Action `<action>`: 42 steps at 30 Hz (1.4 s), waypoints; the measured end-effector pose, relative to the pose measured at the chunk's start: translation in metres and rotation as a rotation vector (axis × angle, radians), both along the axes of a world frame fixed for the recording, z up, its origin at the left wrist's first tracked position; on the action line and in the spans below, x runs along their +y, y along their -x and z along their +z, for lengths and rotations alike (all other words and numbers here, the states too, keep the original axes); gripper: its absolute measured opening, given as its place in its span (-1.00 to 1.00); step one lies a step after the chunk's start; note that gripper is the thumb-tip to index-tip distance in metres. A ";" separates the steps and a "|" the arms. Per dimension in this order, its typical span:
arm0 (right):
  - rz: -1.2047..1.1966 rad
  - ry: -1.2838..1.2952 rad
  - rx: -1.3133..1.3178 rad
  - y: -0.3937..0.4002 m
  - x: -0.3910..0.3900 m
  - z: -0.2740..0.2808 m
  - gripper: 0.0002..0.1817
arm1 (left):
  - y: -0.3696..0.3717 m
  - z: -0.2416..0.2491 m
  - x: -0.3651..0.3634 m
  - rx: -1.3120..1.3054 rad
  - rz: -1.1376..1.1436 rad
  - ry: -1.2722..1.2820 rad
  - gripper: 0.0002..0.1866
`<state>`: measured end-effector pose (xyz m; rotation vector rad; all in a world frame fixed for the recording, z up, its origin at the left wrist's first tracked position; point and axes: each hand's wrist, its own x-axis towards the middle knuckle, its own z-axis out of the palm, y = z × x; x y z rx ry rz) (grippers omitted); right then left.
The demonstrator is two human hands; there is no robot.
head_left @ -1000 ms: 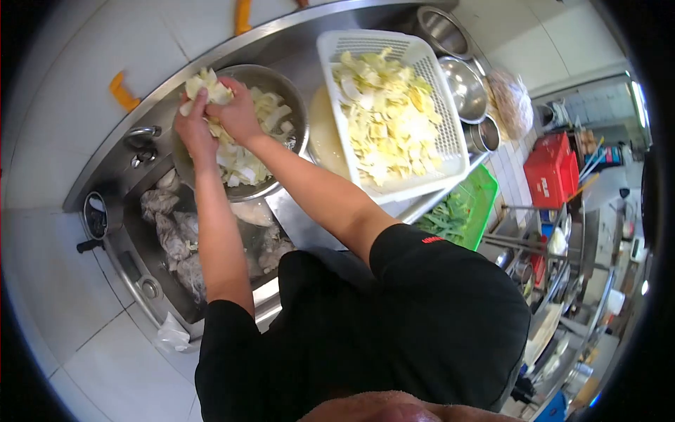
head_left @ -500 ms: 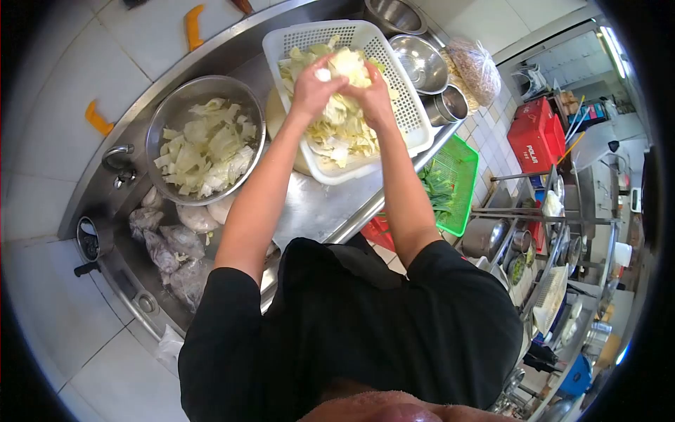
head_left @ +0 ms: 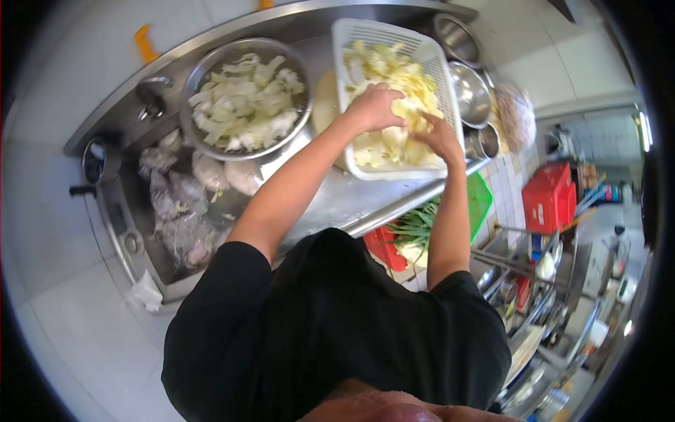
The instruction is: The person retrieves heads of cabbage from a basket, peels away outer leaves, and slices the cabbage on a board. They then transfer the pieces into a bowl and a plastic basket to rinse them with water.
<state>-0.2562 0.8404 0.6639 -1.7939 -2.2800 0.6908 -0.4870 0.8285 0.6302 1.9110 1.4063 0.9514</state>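
Observation:
Cut cabbage leaves [head_left: 390, 67], pale yellow and white, fill much of a white perforated plastic basket [head_left: 349, 32] on the steel counter. Over the basket's left side reaches my left hand [head_left: 377, 109], fingers apart and touching the leaves. My right hand [head_left: 443, 137] is at the right side of the same heap, fingers spread and bent down toward it. A gap with cabbage in it lies between the two hands. To the left, a large steel bowl [head_left: 188, 116] holds more cut cabbage pieces.
Bagged pale items [head_left: 169, 193] lie in the sink below the tap [head_left: 151, 95]. Steel bowls [head_left: 470, 91] stand right of the basket. On the floor are a green crate [head_left: 480, 200] and a red basket [head_left: 383, 246] with green leaves.
My hands have moved apart and let go of the cabbage clump they held together; it is down in the basket. The camera view has shifted, moving the basket and bowl rightward in frame.

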 end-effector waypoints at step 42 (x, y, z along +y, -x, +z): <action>-0.062 0.731 0.759 0.345 0.037 -0.223 -0.60 | 0.221 -0.177 -0.055 -1.102 0.798 0.656 -0.64</action>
